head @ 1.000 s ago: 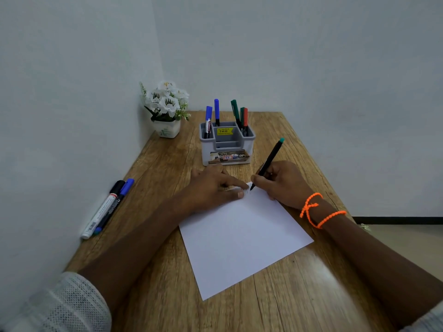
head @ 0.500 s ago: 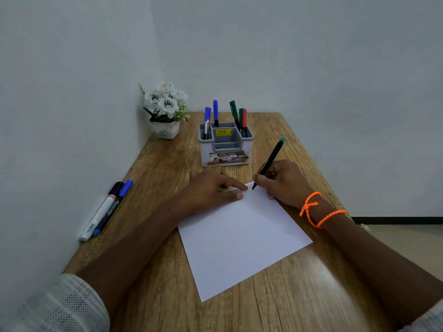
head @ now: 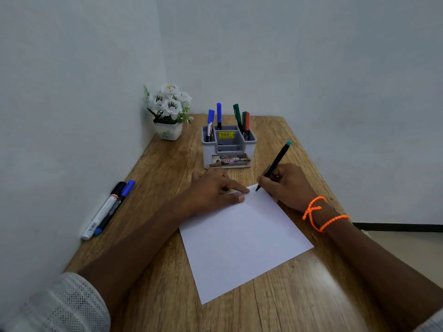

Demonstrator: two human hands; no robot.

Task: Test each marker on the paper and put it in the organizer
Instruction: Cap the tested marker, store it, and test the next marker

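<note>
A white sheet of paper point(head: 242, 238) lies on the wooden table point(head: 167, 168). My right hand point(head: 287, 185) grips a thin black marker with a teal end point(head: 275, 161), its tip touching the paper's far corner, where faint marks show. My left hand point(head: 213, 190) rests flat on the paper's far edge, fingers straight. Behind the hands stands the grey organizer point(head: 229, 149), with two blue markers point(head: 211, 123) on its left side and green and red markers point(head: 243, 121) on its right. Two capped markers point(head: 107, 209), one black-capped and one blue-capped, lie by the left wall.
A small white pot of white flowers point(head: 169, 111) stands in the table's far left corner. Walls close in the table at the left and the back. The table's right edge drops to the floor point(head: 407, 248).
The marker tip has shifted slightly on the paper's far corner, and faint marks now show there. My left hand stays put on the paper.
</note>
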